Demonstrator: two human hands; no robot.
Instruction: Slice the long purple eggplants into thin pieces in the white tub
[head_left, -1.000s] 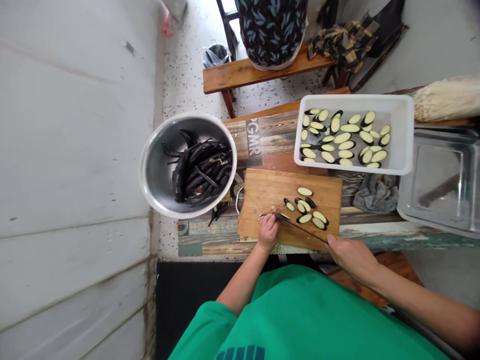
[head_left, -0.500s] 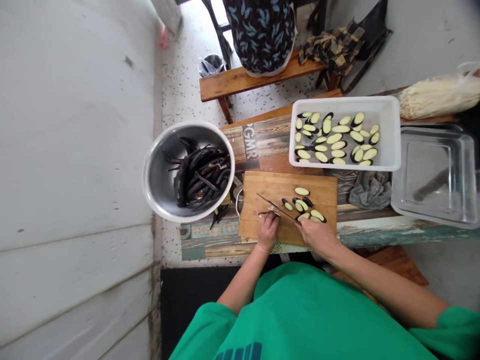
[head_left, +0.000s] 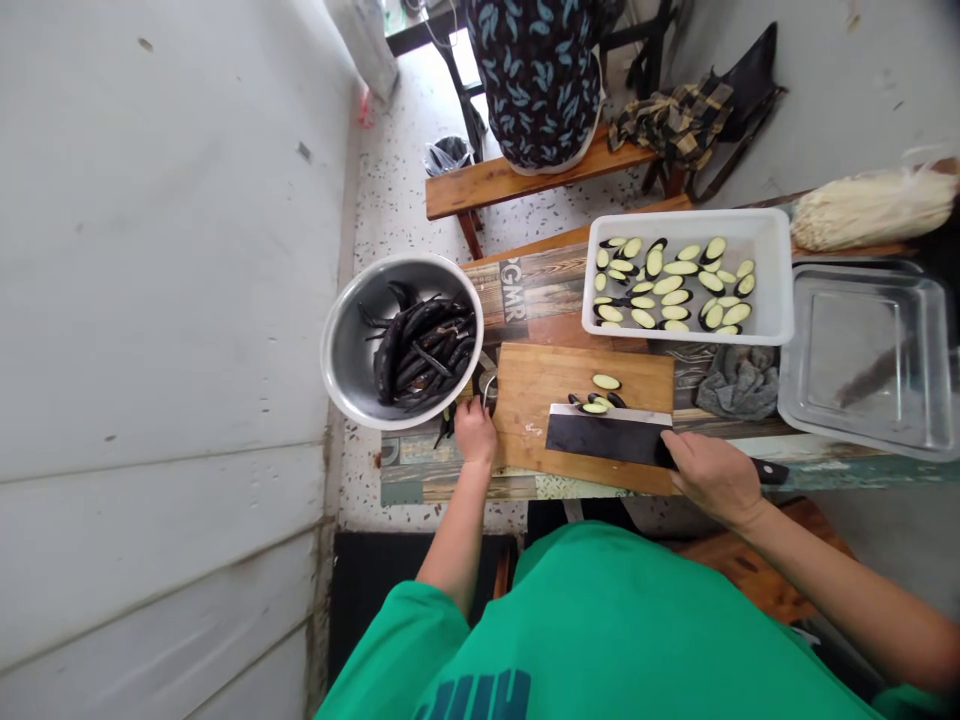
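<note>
A cleaver [head_left: 609, 437] is gripped at its handle by the closed right hand [head_left: 712, 478], blade laid flat on the cutting board [head_left: 540, 385] beside eggplant slices [head_left: 600, 400] — light, soft, likely slippery. The left hand [head_left: 475, 432] rests at the board's edge near the bowl [head_left: 349, 345] — its grip cannot be told.

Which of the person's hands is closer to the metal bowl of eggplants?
Left. The left hand is just below the metal bowl; the right hand holds the cleaver farther right.

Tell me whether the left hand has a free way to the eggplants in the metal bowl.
Probably yes. The left hand sits at the cutting board's left edge, just below the metal bowl; the bowl is uncovered and nothing lies between it and the eggplants.
</note>
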